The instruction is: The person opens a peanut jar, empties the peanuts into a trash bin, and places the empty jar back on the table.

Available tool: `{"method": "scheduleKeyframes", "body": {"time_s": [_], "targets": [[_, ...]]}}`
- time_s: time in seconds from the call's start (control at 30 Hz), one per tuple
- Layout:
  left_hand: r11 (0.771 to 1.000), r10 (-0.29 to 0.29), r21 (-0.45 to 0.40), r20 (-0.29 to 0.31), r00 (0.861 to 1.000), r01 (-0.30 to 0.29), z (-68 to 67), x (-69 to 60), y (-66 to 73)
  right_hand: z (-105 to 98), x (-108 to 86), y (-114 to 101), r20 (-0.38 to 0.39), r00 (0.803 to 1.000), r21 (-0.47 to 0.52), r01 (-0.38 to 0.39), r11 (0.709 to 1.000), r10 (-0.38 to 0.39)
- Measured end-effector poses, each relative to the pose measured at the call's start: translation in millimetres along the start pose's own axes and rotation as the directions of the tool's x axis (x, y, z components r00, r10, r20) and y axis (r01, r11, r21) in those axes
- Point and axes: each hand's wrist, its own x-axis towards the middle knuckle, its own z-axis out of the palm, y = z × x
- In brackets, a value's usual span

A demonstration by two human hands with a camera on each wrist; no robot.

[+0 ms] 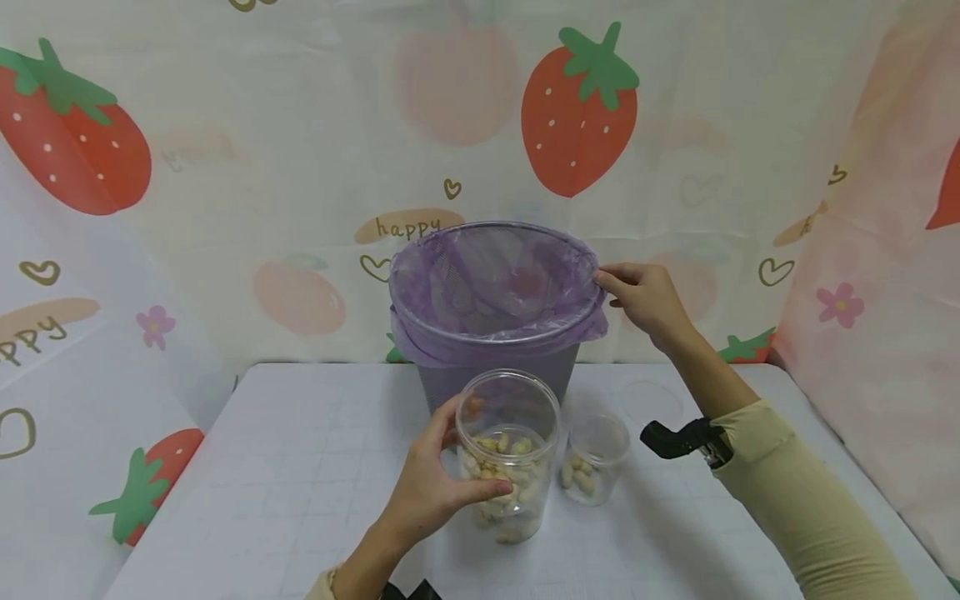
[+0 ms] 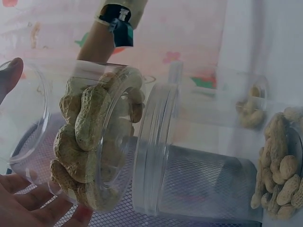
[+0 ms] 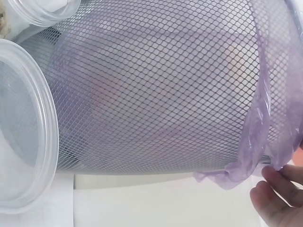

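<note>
Clear jar (image 1: 517, 404): peanuts (image 1: 517, 446) | left grip (image 1: 429, 493) holding it | right grip (image 1: 641, 297) pinching purple liner (image 1: 480, 350)

Bin (image 1: 442, 383) at frame centre, back of table (image 1: 322, 500), curtain (image 1: 300, 167) behind. Bag (image 1: 420, 333) in bin, folded over its rim. Right hand (image 1: 645, 300) at bin's right edge, touching bag. Cup (image 1: 517, 375) before bin, lower middle, peanuts (image 1: 502, 442) inside, left hand (image 1: 435, 475) around its left side. Right jar (image 1: 624, 442) on table, just beside cup, peanuts inside. Left wrist view: lower jar (image 2: 149, 151) right of cup, peanuts at its right end.
</note>
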Motion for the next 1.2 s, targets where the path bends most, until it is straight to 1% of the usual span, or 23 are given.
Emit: {"method": "scheduleKeyframes", "body": {"time_s": [0.23, 0.43, 0.7, 0.83, 0.97, 1.1, 1.2], "targets": [[1.000, 0.006, 0.017, -0.013, 1.000, -0.005, -5.0, 4.2, 4.8, 0, -0.5, 2, -0.011, 1.000, 0.017, -0.004, 1.000, 0.004], [0.999, 0.033, 0.012, -0.033, 0.999, -0.033, -16.4, 9.4, 10.7, 1, -0.5, 2, -0.022, 1.000, 0.028, -0.004, 1.000, 0.005], [0.997, 0.065, 0.032, -0.058, 0.996, -0.063, -45.2, 15.4, 23.2, 4, -1.1, 1, -0.023, 1.000, 0.069, -0.015, 0.998, 0.016], [0.998, 0.055, 0.031, -0.079, 0.995, -0.053, -60.5, 17.7, 28.1, 4, -1.5, 2, -0.028, 0.999, 0.085, -0.022, 0.996, 0.024], [0.998, 0.054, 0.022, -0.115, 0.992, -0.052, -75.7, 20.5, 31.9, 5, -1.6, 2, -0.029, 0.999, 0.104, -0.024, 0.994, 0.027], [0.997, 0.079, 0.015, -0.155, 0.985, -0.077, -90.3, 24.1, 35.9, 6, -1.8, 2, -0.030, 0.999, 0.128, -0.032, 0.991, 0.037], [0.996, 0.083, 0.032, -0.181, 0.980, -0.078, -102.5, 28.0, 39.3, 8, -1.8, 4, -0.040, 0.999, 0.142, -0.027, 0.990, 0.033]]}}
